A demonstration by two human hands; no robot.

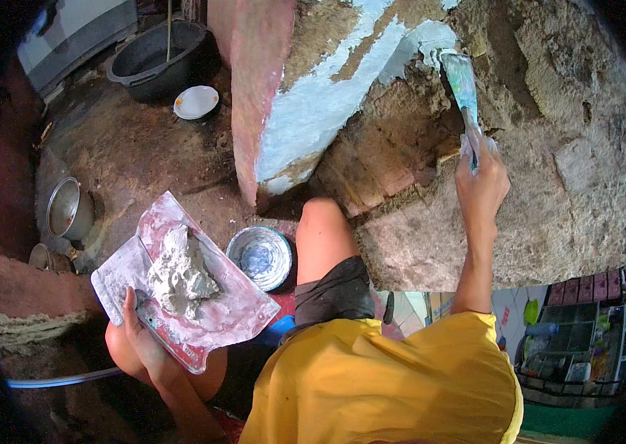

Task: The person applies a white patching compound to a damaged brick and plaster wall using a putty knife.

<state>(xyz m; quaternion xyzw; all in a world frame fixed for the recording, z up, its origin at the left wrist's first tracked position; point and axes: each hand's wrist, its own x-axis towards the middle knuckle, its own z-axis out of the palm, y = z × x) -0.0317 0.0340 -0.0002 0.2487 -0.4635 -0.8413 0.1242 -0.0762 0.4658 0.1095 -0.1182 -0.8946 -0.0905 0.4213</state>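
Putty knife (459,85): up at the rough stone wall (579,200), its blade against the grey-white coat (405,55); you have it by the handle, right hand (483,179) at the end of an outstretched arm, fingers wrapped around the grip. Judged light, with a thin blade likely to flex a little; best held low on the handle, near the neck, as you have it. Your left hand (146,344) carries the smeared red board (243,307) by its near left edge, thumb on top; how the other fingers lie beneath, you cannot tell from this view. Board probably stiff and light in itself, but loaded off-centre by the paste (180,277), which looks soft, thick and sticky; a firm edge grip with support underneath should resist tipping, and smeared patches may be slippery. Surroundings: paste-coated bowl (284,243) on the ground, between the board and your bent knee (320,222); the pair leave little room to lower the board there. Farther off, black basin (154,89), white plate (196,102) and metal pot (80,211), all well apart from both hands. Nearer obstacle: projecting wall corner (254,111), between the basin side and the knife.
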